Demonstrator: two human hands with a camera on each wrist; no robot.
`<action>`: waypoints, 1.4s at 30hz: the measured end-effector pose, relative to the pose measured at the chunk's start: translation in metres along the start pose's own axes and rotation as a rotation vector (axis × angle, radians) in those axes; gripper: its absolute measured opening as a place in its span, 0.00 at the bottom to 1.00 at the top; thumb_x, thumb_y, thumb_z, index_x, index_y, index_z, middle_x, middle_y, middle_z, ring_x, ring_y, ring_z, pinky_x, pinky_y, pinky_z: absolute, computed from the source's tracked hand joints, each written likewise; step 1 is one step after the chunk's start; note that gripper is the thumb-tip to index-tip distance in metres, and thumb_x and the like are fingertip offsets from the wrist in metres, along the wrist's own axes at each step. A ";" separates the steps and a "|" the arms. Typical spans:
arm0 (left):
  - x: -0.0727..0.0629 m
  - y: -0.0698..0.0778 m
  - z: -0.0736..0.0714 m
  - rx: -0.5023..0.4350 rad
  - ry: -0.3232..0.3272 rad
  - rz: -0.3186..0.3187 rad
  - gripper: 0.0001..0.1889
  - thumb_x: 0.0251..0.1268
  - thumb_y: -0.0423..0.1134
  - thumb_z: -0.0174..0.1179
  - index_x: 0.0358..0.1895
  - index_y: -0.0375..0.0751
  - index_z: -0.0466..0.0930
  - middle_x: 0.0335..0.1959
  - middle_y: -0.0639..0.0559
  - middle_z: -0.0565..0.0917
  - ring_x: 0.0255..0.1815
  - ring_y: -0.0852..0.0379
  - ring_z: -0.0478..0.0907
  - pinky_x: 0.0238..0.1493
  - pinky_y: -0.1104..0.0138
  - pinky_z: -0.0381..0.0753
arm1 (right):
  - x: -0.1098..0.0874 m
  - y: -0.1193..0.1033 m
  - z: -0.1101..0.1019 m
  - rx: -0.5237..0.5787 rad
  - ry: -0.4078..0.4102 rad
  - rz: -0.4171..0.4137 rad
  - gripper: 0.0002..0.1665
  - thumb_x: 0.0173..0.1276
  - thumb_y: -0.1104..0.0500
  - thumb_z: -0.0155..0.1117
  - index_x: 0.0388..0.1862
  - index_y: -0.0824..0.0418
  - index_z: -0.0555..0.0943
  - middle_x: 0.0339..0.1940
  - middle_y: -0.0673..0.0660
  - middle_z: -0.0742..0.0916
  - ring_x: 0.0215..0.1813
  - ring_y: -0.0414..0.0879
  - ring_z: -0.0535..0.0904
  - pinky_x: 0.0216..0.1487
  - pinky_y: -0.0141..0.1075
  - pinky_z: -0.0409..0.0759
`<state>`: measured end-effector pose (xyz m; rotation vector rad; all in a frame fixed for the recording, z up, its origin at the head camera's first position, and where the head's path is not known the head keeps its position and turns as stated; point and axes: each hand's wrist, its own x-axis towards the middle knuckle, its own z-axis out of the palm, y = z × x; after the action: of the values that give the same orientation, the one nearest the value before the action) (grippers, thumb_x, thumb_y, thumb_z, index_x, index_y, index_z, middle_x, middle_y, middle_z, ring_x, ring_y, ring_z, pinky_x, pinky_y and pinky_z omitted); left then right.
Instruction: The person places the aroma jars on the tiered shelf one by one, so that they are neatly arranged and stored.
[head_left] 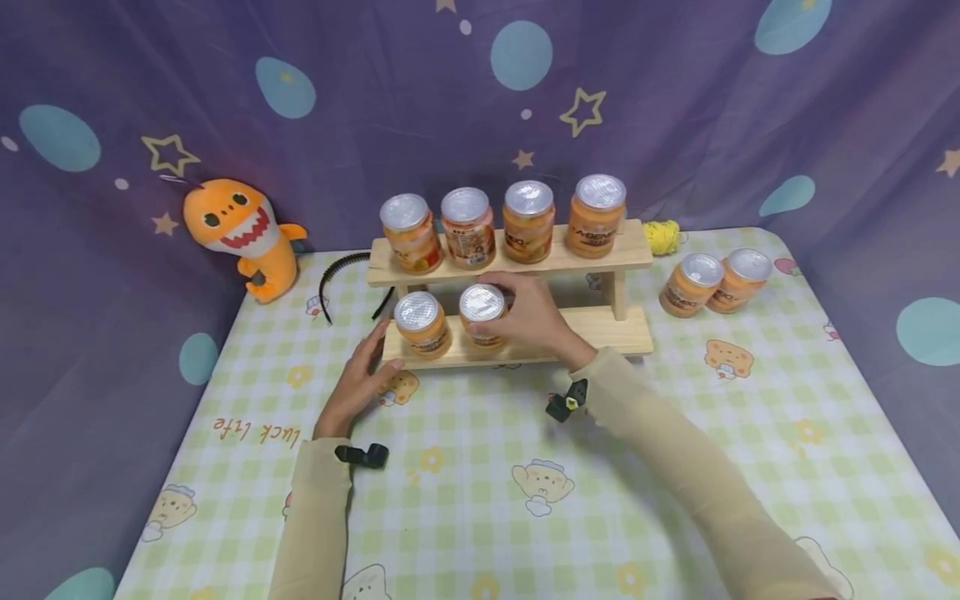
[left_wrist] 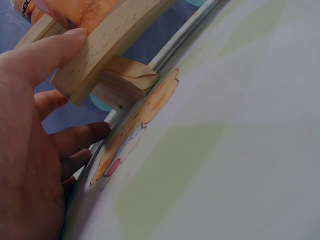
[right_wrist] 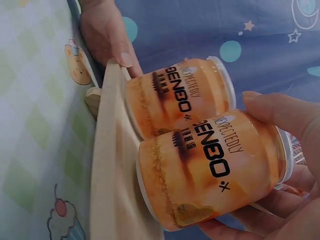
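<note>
A two-tier wooden rack (head_left: 630, 329) stands on the table, bearing several orange jars with silver lids. My right hand (head_left: 528, 312) holds one jar (right_wrist: 215, 172) around its sides on the lower tier, the thumb on one side and fingers on the other. Right beside it on that tier is another lower jar (head_left: 423, 329), toward the left end. At the rack's left end, my left hand (head_left: 360, 383) holds the lower plank (left_wrist: 112, 45), thumb against the plank and index finger at its end; the other fingers extend past it. Several upper jars (head_left: 528, 225) stand in a row.
Two more jars (head_left: 690, 287) stand together right of the rack. An orange shark plush (head_left: 251, 237) sits at the back left, near a black headband (head_left: 337, 271). Yellow yarn (head_left: 662, 237) lies behind the rack's right end. A checked cloth (head_left: 465, 533) covers the table.
</note>
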<state>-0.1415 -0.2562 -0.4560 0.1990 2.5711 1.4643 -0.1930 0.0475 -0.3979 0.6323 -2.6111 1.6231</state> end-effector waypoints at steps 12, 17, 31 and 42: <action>0.001 -0.004 -0.001 -0.016 0.000 0.007 0.40 0.73 0.36 0.58 0.81 0.38 0.46 0.81 0.33 0.50 0.81 0.33 0.53 0.81 0.41 0.46 | 0.002 0.001 0.010 0.000 -0.001 -0.017 0.38 0.45 0.53 0.86 0.57 0.59 0.83 0.54 0.58 0.88 0.47 0.49 0.85 0.45 0.37 0.83; 0.003 -0.006 -0.001 -0.028 -0.003 -0.001 0.41 0.72 0.37 0.59 0.82 0.39 0.46 0.81 0.33 0.51 0.81 0.33 0.54 0.80 0.40 0.45 | 0.002 0.001 0.010 -0.015 -0.013 -0.012 0.39 0.47 0.53 0.85 0.59 0.58 0.82 0.55 0.58 0.88 0.50 0.50 0.85 0.49 0.41 0.83; 0.015 -0.040 0.003 -0.008 0.020 -0.007 0.43 0.72 0.43 0.60 0.83 0.55 0.45 0.82 0.39 0.52 0.81 0.36 0.55 0.80 0.39 0.45 | -0.004 -0.003 0.000 -0.079 -0.071 -0.013 0.50 0.49 0.47 0.84 0.71 0.55 0.73 0.69 0.55 0.81 0.66 0.51 0.79 0.66 0.47 0.77; 0.010 -0.023 0.002 -0.001 0.001 -0.024 0.42 0.72 0.39 0.59 0.83 0.46 0.44 0.81 0.34 0.52 0.81 0.33 0.53 0.80 0.38 0.45 | -0.018 -0.014 -0.029 -0.069 -0.018 -0.045 0.46 0.51 0.51 0.83 0.68 0.59 0.75 0.64 0.59 0.84 0.65 0.53 0.80 0.64 0.47 0.80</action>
<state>-0.1513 -0.2646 -0.4776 0.1672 2.5640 1.4584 -0.1772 0.0728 -0.3763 0.7004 -2.6319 1.5153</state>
